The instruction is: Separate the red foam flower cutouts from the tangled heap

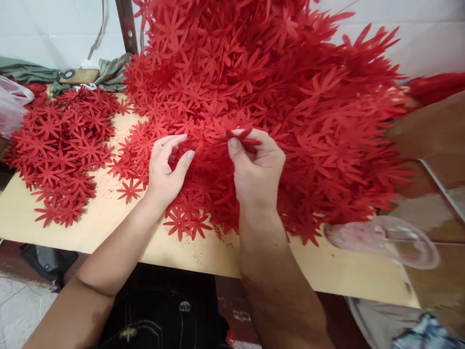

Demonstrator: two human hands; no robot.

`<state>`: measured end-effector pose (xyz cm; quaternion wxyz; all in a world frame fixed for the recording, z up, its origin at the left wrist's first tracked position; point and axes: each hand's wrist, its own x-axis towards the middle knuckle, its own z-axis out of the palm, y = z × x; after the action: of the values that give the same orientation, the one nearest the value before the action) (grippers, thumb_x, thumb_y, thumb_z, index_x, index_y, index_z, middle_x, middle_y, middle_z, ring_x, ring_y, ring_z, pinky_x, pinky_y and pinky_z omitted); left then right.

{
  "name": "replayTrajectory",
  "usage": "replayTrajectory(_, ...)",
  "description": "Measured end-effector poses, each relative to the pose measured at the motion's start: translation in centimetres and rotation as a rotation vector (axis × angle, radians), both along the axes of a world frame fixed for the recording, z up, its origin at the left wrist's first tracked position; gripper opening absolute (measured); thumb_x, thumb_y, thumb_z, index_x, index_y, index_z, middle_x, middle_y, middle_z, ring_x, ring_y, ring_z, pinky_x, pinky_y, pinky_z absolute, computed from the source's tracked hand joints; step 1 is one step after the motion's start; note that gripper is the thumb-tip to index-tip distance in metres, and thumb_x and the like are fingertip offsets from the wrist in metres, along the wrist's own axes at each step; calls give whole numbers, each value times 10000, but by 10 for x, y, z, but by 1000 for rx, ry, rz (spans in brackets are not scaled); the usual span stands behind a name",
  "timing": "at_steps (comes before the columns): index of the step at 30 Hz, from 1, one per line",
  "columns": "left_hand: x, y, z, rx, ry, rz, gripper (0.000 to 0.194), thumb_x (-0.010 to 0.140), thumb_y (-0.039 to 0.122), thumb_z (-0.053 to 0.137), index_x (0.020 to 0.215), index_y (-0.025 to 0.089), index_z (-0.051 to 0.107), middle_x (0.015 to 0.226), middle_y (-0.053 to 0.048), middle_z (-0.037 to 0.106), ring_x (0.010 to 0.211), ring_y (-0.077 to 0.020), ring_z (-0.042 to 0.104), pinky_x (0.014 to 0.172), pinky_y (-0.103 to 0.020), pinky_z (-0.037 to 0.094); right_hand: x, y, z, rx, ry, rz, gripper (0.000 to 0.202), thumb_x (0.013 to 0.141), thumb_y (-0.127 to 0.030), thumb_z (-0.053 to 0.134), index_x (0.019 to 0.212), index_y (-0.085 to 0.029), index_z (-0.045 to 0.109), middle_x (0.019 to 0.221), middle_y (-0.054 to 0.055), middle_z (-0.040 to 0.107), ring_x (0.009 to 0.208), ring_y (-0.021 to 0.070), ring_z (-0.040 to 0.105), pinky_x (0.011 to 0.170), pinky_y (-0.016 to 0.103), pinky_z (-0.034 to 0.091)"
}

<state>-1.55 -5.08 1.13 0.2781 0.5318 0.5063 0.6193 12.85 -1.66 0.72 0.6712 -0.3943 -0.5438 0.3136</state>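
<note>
A large heap of red star-shaped pieces (pixel 210 72) rises on the pale tabletop in the head view. My right hand (pixel 256 162) is in front of it, thumb and forefinger pinched on a red piece (pixel 241 136) whose petals stick out on both sides. To its left, my left hand (pixel 169 165) is held with thumb and fingers apart, nothing between them, beside the heap. A single red piece (pixel 130 190) lies on the table left of my left wrist.
A smaller pile of red pieces (pixel 65 140) is on the left, near a plastic bag (pixel 12 106). A clear plastic container (pixel 385 242) lies at the right front edge of the table (pixel 174 252). Brown boxes (pixel 436 140) stand at the right.
</note>
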Motion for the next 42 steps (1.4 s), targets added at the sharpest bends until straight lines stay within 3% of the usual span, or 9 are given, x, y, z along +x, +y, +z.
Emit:
replayTrajectory(5,1,-6,3,91,111,-17,287,785,380,627,1018,218,675,1113,-69,592,1100,-190,527,992,-328,399,-9,-10,6,-48,-180,7,341,791,-485,597,622,-197,524,585,-34,473,553,77,447,569,251,412)
replayTrajectory(11,10,-5,5,-86,-227,-207,237,704,322,722,907,202,699,967,-28,643,879,-124,600,862,-251,457,-13,-14,8,-57,-344,130,478,829,-553,506,537,-181,431,515,-41,364,505,65,353,520,253,313)
replayTrajectory(15,10,-2,4,-125,-332,-200,109,713,276,713,752,182,675,749,22,635,709,-73,564,741,-199,457,-16,-14,5,-59,-343,264,482,857,-569,436,563,-188,406,564,-33,386,546,74,396,558,255,346)
replayTrajectory(20,9,-1,4,-122,-412,-94,66,729,224,691,710,182,644,713,43,631,698,-62,567,732,-186,455,-15,-11,1,37,-405,349,283,874,-449,477,745,-209,555,736,9,536,734,128,512,727,296,432)
replayTrajectory(24,4,3,4,-100,-534,-26,120,753,246,674,700,181,588,686,57,616,663,-44,569,714,-168,460,-13,-9,-2,35,-375,322,177,828,-366,560,783,-197,583,762,10,557,701,114,516,664,272,429)
replayTrajectory(27,-4,7,4,-150,-619,28,200,781,327,647,709,186,525,633,63,598,574,-36,554,622,-157,449,-12,-10,-1,-55,-305,245,223,818,-392,576,730,-188,557,634,-27,491,556,74,430,533,238,357)
replayTrajectory(33,-5,9,1,-117,-599,-83,253,672,277,756,751,181,536,616,72,615,541,-38,579,564,-152,450,-7,-8,4,-113,-252,47,523,821,-522,530,514,-197,259,494,-63,215,451,42,214,434,234,206)
replayTrajectory(37,1,5,2,-149,-541,-153,256,674,290,754,678,163,532,577,63,614,501,-35,559,534,-153,444,-5,-3,-3,-52,-243,36,390,796,-496,587,598,-188,451,566,-48,401,520,56,384,511,228,344)
replayTrajectory(42,1,5,4,-186,-452,-137,344,744,374,682,582,161,466,452,78,507,400,-19,445,461,-154,376,-6,0,-10,-52,-220,171,258,805,-461,591,818,-205,613,761,7,623,674,108,581,645,275,501)
